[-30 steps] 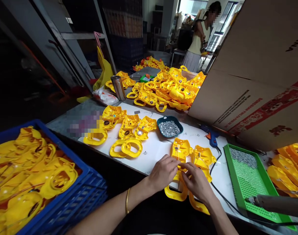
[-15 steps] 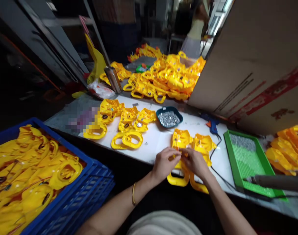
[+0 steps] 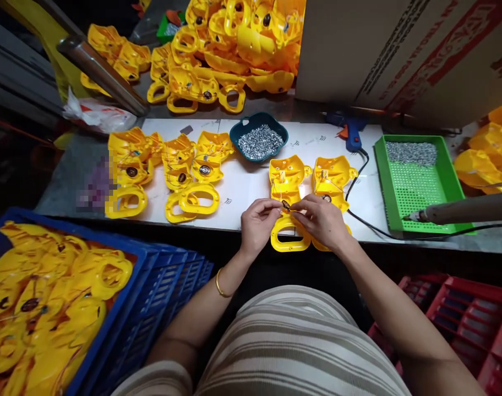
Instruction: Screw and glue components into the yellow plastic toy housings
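Observation:
In front of me, a yellow plastic toy shell half (image 3: 284, 171) with a looped handle lies open side up at the table's front edge. Over its lower part, my left hand (image 3: 257, 223) and my right hand (image 3: 321, 220) meet with thumbs and forefingers pinched. Between the fingertips shows a small dark round speaker (image 3: 285, 205), with thin wires running up into the shell. Whether it is seated in the shell I cannot tell. Just right lies a second yellow shell half (image 3: 331, 170), its handle partly hidden behind my right hand.
More yellow shells (image 3: 179, 159) lie left, and a dark green bowl of small metal screws (image 3: 259, 140) sits behind. On the right are a blue glue gun (image 3: 352, 135), a green tray (image 3: 420, 187) and a grey screwdriver-like tool (image 3: 465, 209). A blue crate (image 3: 139, 258) holds yellow shells.
My view has tilted further down, bringing my striped top and a red crate into sight. Both hands stay pinched over the same shell, where the dark round speaker now shows between the fingertips.

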A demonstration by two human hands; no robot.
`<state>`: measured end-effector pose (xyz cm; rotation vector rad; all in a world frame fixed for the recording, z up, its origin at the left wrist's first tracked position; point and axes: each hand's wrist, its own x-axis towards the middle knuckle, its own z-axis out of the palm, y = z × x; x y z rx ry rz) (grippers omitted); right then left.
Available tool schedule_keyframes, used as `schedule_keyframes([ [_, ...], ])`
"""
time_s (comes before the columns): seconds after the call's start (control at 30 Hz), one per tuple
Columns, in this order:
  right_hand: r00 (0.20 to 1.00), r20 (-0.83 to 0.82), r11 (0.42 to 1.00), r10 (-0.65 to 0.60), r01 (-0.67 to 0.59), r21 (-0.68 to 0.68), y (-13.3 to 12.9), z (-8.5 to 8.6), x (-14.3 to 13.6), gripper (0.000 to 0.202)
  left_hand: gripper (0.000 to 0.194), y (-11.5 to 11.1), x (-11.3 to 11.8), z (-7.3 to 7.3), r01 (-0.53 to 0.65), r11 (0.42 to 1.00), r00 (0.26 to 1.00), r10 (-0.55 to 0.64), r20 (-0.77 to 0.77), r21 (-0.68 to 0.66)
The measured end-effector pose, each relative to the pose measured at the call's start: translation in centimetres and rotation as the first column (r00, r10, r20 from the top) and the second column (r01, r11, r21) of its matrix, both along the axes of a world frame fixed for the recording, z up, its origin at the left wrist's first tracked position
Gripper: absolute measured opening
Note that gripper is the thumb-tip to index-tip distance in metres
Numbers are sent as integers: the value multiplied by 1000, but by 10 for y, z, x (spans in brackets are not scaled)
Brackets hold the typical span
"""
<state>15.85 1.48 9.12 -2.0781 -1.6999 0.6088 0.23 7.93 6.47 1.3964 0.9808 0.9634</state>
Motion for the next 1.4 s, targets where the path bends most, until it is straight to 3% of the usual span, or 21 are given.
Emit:
schedule_keyframes([
  [0.1, 1000, 23, 1000, 1, -1, 24, 1, -4, -1, 24, 10, -1, -1, -2, -3, 999, 1000, 4, -18, 33],
  [0.2, 999, 31, 1000, -9, 8, 30, 2, -5, -2, 24, 15, -2, -3, -2, 48, 982, 996, -32, -89, 181],
  [0.27, 999, 45, 999, -21, 20, 26, 2, -6, -2, 24, 21, -2, -4, -2, 101, 932, 984, -40, -176, 349],
  [0.37, 998, 63, 1000, -21, 20, 4, 3, -4, -3, 24, 25, 0, -6, -2, 173, 808, 949, 17, -315, 563],
  [0.43, 998, 63, 1000, -7, 7, -8, 4, -2, -3, 24, 25, 2, -6, -4, 200, 753, 928, 59, -367, 627],
  [0.5, 998, 56, 1000, 10, -10, -14, 5, -1, -4, 24, 26, 4, -5, -6, 200, 738, 922, 81, -378, 645],
  [0.73, 991, 121, 998, 51, -55, 34, 1, -7, -10, 28, 26, 10, -4, -11, 151, 745, 923, 129, -362, 649],
  [1.0, 898, 364, 966, 248, -257, -26, -10, -1, -13, 41, 23, 6, -5, -18, 113, 780, 933, 129, -335, 615],
  [1.23, 706, 470, 845, 530, -486, -222, -16, 6, -12, 43, 23, 2, -3, -21, 108, 841, 952, 67, -300, 530],
  [1.33, 646, 487, 804, 587, -535, -259, -13, 9, -12, 43, 22, 1, -2, -20, 92, 877, 965, 38, -259, 472],
  [1.4, 651, 482, 804, 587, -541, -249, -9, 11, -10, 42, 22, 0, -1, -18, 82, 902, 971, 23, -236, 424],
])
